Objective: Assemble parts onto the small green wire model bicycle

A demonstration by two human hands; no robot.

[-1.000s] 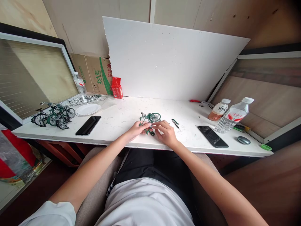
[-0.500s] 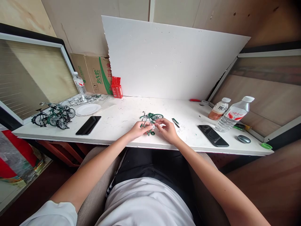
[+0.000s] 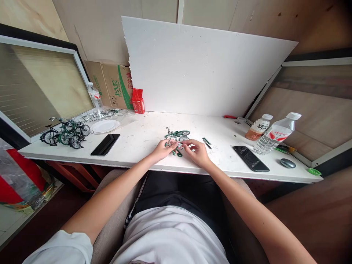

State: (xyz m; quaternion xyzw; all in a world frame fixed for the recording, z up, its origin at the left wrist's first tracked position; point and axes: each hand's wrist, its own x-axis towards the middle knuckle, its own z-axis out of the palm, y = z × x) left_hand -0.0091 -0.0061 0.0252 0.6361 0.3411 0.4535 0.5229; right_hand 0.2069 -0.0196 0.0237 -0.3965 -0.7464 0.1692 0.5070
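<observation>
A small green model bicycle point(image 3: 182, 134) is at the front middle of the table, between my hands and just beyond my fingertips. Its thin wheels and handlebar show; my fingers cover part of the frame. My left hand point(image 3: 162, 150) is closed, thumb and fingers pinching the bicycle's near side beside a small pale round part point(image 3: 179, 145). From the other side my right hand point(image 3: 198, 152) pinches close to that round part; whatever its fingertips grip is too small to make out. A loose-looking green piece point(image 3: 179, 154) shows below the fingertips.
Thin green and black strips point(image 3: 206, 141) lie right of my hands. Several model bicycles point(image 3: 67, 132) stand at the left, near white plates point(image 3: 105, 126) and a tablet-like black device point(image 3: 105, 144). A phone point(image 3: 250, 158), bottles point(image 3: 276, 134) and a mouse point(image 3: 288, 163) are at the right.
The small round part and the green piece below it have shifted slightly between my fingers. Both hands stay at the bicycle, still pinching. The whole view has moved a little.
</observation>
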